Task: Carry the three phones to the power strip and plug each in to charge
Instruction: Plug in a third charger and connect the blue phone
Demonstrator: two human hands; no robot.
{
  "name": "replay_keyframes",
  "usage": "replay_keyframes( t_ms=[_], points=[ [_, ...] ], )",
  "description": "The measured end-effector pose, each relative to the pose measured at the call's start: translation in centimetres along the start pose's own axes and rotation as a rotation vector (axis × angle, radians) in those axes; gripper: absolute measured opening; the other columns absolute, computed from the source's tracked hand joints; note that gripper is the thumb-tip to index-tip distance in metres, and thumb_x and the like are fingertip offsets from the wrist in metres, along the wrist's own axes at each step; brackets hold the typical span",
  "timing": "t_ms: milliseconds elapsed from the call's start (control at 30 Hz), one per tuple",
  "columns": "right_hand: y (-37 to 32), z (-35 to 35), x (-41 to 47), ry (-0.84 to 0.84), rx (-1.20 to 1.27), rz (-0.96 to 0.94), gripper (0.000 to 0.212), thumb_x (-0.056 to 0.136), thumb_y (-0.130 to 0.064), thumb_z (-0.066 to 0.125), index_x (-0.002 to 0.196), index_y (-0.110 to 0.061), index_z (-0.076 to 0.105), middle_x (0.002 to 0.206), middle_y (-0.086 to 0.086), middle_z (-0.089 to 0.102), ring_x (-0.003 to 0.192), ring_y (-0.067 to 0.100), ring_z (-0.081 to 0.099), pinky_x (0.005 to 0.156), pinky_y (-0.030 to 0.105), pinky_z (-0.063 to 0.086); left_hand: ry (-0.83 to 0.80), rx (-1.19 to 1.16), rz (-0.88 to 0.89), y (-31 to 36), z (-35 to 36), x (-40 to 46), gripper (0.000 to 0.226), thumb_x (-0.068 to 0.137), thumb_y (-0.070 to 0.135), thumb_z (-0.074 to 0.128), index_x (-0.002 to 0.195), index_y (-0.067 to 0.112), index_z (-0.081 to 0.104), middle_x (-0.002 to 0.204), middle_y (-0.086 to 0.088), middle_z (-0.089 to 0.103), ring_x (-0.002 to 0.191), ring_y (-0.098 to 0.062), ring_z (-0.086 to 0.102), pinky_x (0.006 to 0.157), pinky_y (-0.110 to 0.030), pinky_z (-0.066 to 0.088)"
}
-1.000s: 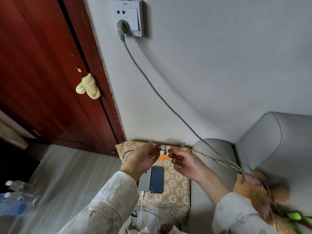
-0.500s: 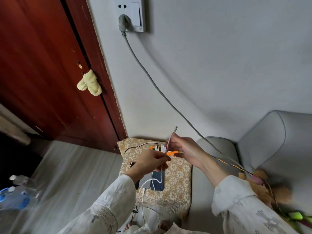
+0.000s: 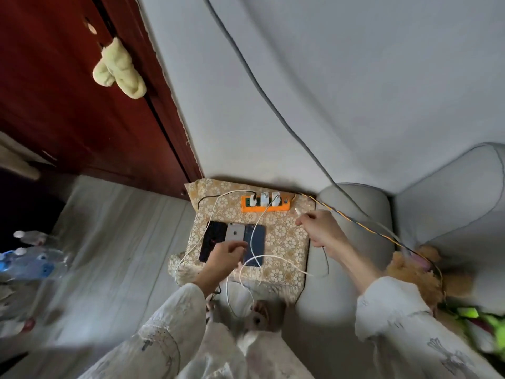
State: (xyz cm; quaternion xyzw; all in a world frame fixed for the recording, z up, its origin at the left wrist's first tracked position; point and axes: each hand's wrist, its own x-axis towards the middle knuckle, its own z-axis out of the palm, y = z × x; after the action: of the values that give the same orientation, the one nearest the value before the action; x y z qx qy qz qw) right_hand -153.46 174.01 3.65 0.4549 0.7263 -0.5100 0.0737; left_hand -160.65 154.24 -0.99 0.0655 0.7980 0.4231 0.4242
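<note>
Three phones lie side by side on a floral cushion [image 3: 287, 242]: a black phone [image 3: 211, 239], a silver phone [image 3: 235, 232] and a blue phone [image 3: 257, 237]. Behind them sits an orange power strip [image 3: 266, 207] with three white chargers [image 3: 264, 198] plugged in. My left hand [image 3: 225, 257] lies over the near end of the silver phone with bent fingers; whether it grips anything is hidden. To the right of the strip, my right hand [image 3: 321, 231] pinches the free end of a white cable [image 3: 298, 212]. Other white cables [image 3: 216, 212] loop across the phones.
The cushion stands against the wall, between a red wooden door [image 3: 82, 105] and a grey armchair [image 3: 382, 214]. A grey cord [image 3: 273, 105] runs down the wall. A plush toy [image 3: 415, 272] lies on the chair. Plastic bottles [image 3: 30, 258] stand on the floor at left.
The view has tilted down and closer. My right hand dropped from above the strip to its right side, holding the cable end. My left hand moved down onto the phones.
</note>
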Motion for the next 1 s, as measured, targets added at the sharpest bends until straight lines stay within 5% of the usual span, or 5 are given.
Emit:
replay_keyframes(
  t_ms=[133, 500, 633, 767, 1000],
  points=[
    [2.7, 1.9, 2.2, -0.184, 0.066, 0.056, 0.017, 0.092, -0.019, 0.048, 0.093, -0.010, 0.063, 0.056, -0.002, 0.040, 0.044, 0.009, 0.034, 0.035, 0.016, 0.030, 0.016, 0.132, -0.123, -3.4, 0.3, 2.7, 0.037, 0.094, 0.011, 0.042, 0.130, 0.008, 0.047, 0.130, -0.011, 0.054, 0.116, -0.026, 0.053, 0.100, -0.038, 0.043],
    [10.2, 14.4, 14.9, -0.428, 0.355, 0.141, 0.020, 0.098, -0.014, 0.037, 0.106, 0.000, 0.050, 0.106, 0.014, 0.060, 0.081, 0.024, 0.063, 0.051, 0.023, 0.057, -0.106, 0.492, -0.134, -13.9, 6.5, 14.3, 0.053, 0.094, 0.002, 0.033, 0.144, 0.008, 0.018, 0.155, -0.009, 0.017, 0.142, -0.022, 0.016, 0.112, -0.026, 0.013],
    [13.6, 18.3, 18.2, -0.328, 0.279, 0.179, 0.024, 0.099, -0.017, 0.034, 0.109, -0.003, 0.051, 0.103, 0.010, 0.052, 0.098, 0.021, 0.055, 0.090, 0.039, 0.052, -0.165, 0.689, 0.028, -17.6, 7.1, 15.2, 0.064, 0.092, -0.001, 0.031, 0.145, 0.011, -0.002, 0.156, 0.001, -0.008, 0.139, -0.009, -0.016, 0.112, -0.023, -0.007],
    [17.1, 17.7, 18.8, -0.130, -0.031, 0.133, 0.020, 0.098, -0.018, 0.033, 0.104, -0.006, 0.049, 0.100, 0.009, 0.052, 0.064, 0.007, 0.043, 0.057, 0.020, 0.037, -0.121, 0.763, 0.042, -18.9, 7.0, 16.3, 0.065, 0.092, 0.000, 0.033, 0.146, 0.014, -0.001, 0.156, 0.005, -0.006, 0.143, -0.012, -0.011, 0.119, -0.028, 0.004],
    [18.4, 17.0, 19.1, -0.039, -0.243, 0.075, 0.018, 0.096, -0.010, 0.037, 0.089, -0.003, 0.052, 0.093, 0.012, 0.055, 0.072, 0.017, 0.054, 0.060, 0.026, 0.047, -0.036, 0.745, 0.025, -18.5, 9.9, 17.3, 0.067, 0.085, -0.001, 0.041, 0.144, 0.016, 0.013, 0.157, -0.003, 0.006, 0.138, -0.022, 0.013, 0.111, -0.037, 0.027]
  ],
)
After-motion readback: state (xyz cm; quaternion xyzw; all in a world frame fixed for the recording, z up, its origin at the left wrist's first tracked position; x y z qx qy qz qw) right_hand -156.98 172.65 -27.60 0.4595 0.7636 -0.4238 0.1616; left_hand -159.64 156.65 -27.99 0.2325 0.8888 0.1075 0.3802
